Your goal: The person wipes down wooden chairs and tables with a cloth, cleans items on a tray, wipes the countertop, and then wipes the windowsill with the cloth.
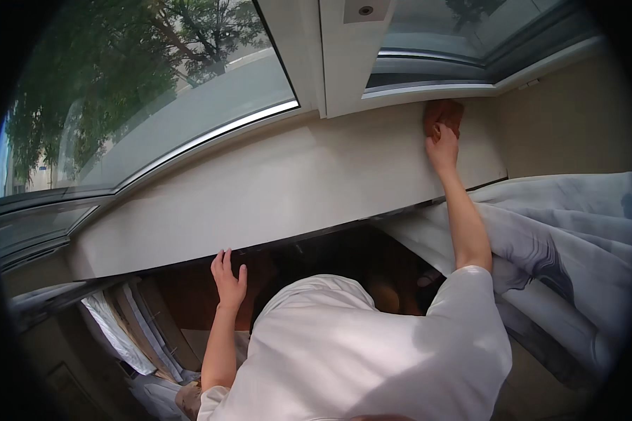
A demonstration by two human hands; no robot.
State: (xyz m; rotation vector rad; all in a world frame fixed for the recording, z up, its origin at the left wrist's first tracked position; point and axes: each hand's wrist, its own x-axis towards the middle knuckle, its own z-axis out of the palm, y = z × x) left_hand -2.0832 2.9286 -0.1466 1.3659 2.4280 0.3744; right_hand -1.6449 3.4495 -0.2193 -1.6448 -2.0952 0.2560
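A reddish-brown cloth (449, 113) is bunched under the fingers of my right hand (443, 148). It lies flat on the white windowsill (305, 173), near the sill's right end and up against the bottom of the window frame (426, 94). My right arm is stretched out across the sill. At the sill's dark front edge, left of my body, my left hand (229, 283) has its fingers apart and holds nothing. Its fingertips appear to rest on that edge.
A grey-white patterned curtain (553, 237) hangs on the right, beside my right arm. Window glass (189, 79) rises behind the sill, with trees outside. A side wall (563, 121) bounds the sill's right end. Below left stand several upright panels (142, 326) by the reddish-brown floor (189, 294).
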